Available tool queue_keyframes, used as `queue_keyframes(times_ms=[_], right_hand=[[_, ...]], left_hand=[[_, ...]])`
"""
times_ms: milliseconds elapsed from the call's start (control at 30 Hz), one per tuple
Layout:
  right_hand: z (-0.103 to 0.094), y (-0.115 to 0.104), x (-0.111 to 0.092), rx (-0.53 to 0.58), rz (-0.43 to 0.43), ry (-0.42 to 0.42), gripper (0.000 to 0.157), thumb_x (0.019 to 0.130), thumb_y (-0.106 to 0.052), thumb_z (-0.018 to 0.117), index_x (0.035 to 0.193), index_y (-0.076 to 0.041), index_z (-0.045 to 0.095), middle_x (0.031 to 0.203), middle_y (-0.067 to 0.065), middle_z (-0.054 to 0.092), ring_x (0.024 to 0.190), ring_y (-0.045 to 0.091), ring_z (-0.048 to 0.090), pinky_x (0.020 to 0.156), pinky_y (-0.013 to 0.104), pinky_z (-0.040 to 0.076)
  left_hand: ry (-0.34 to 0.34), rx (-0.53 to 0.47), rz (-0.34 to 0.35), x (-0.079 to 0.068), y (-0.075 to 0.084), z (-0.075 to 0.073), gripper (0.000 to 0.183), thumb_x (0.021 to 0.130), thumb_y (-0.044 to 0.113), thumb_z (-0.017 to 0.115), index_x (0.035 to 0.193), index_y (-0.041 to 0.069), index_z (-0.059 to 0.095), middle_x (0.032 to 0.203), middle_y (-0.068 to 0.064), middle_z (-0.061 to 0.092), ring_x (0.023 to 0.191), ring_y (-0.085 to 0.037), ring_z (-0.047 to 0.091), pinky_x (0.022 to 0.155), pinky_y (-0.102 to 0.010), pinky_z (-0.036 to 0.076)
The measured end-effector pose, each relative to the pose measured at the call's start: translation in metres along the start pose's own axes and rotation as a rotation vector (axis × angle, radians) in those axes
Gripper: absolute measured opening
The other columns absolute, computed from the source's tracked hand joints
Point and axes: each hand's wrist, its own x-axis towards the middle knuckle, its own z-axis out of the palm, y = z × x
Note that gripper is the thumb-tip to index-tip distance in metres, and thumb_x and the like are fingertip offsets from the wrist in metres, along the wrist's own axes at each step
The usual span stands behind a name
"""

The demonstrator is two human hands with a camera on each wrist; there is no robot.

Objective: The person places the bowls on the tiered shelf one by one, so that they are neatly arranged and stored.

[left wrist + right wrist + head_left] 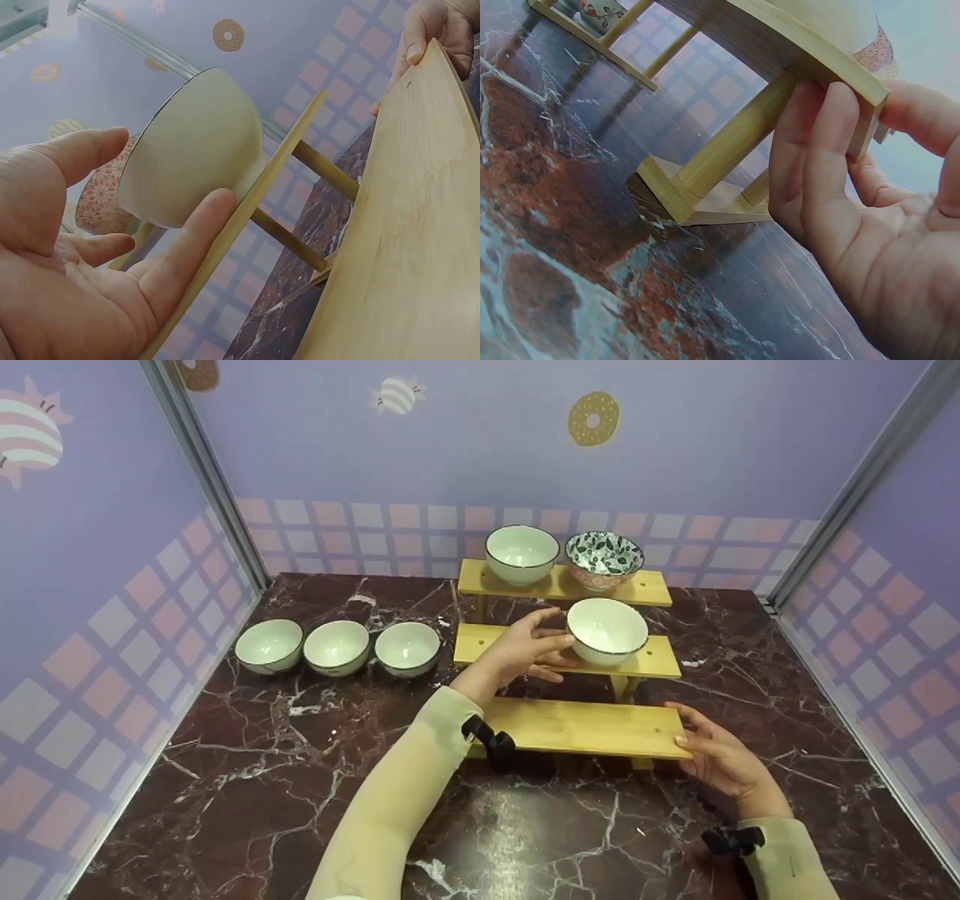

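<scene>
A white bowl with a thin dark rim (607,634) sits upright on the middle board of a three-tier wooden stand (585,727). Beside its left side is my left hand (517,649), fingers loosely spread. In the left wrist view, the thumb stands apart from the bowl (199,150), and one fingertip lies by its base; whether it touches is hard to tell. My right hand (724,761) pinches the right end of the lowest board, thumb on top and fingers beneath, as the right wrist view shows at the board's edge (832,64).
On the top board stand a plain pale bowl (521,556) and a leaf-patterned bowl (604,559) with a reddish outside. Three more pale bowls, including the leftmost bowl (270,646), line up on the dark marbled table (300,795). Patterned walls (480,450) enclose the back and sides.
</scene>
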Motion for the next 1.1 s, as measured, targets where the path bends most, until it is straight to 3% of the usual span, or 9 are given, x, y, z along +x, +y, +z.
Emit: queue_keyframes(times_ms=[400, 567, 800, 1100], right_hand=[[0.001, 0.0, 0.001, -0.017, 0.014, 0.016, 0.058, 0.108, 0.007, 0.025, 0.145, -0.032, 0.047, 0.122, 0.003, 0.068, 0.099, 0.012, 0.074, 0.079, 0.019, 0.064], [0.001, 0.0, 0.001, -0.028, 0.016, 0.024, 0.057, 0.108, 0.006, 0.026, 0.145, -0.032, 0.046, 0.122, 0.003, 0.067, 0.1, 0.012, 0.074, 0.079, 0.019, 0.064], [0.0, 0.001, 0.0, -0.044, 0.018, 0.061, 0.054, 0.107, 0.007, 0.029, 0.145, -0.029, 0.043, 0.121, 0.003, 0.066, 0.097, 0.012, 0.075, 0.076, 0.019, 0.064], [-0.001, 0.001, 0.0, -0.025, 0.008, 0.038, 0.054, 0.108, 0.007, 0.027, 0.15, -0.025, 0.038, 0.119, 0.003, 0.069, 0.095, 0.011, 0.075, 0.075, 0.018, 0.063]], left_hand=[[-0.024, 0.043, 0.085, -0.022, -0.007, -0.013, 0.066, 0.102, 0.009, 0.063, 0.16, 0.01, 0.031, 0.146, -0.027, 0.052, 0.121, -0.044, 0.066, 0.09, -0.047, 0.067], [-0.023, 0.065, 0.108, -0.033, -0.01, -0.02, 0.065, 0.102, 0.008, 0.063, 0.159, 0.009, 0.033, 0.146, -0.027, 0.054, 0.118, -0.042, 0.069, 0.086, -0.042, 0.068], [-0.015, 0.088, 0.136, -0.057, -0.015, -0.039, 0.065, 0.102, 0.009, 0.062, 0.16, 0.005, 0.031, 0.146, -0.028, 0.055, 0.109, -0.028, 0.073, 0.084, -0.035, 0.068], [0.024, 0.112, 0.173, -0.087, -0.023, -0.067, 0.066, 0.102, 0.008, 0.061, 0.16, 0.003, 0.029, 0.144, -0.029, 0.055, 0.109, -0.026, 0.074, 0.089, -0.041, 0.067]])
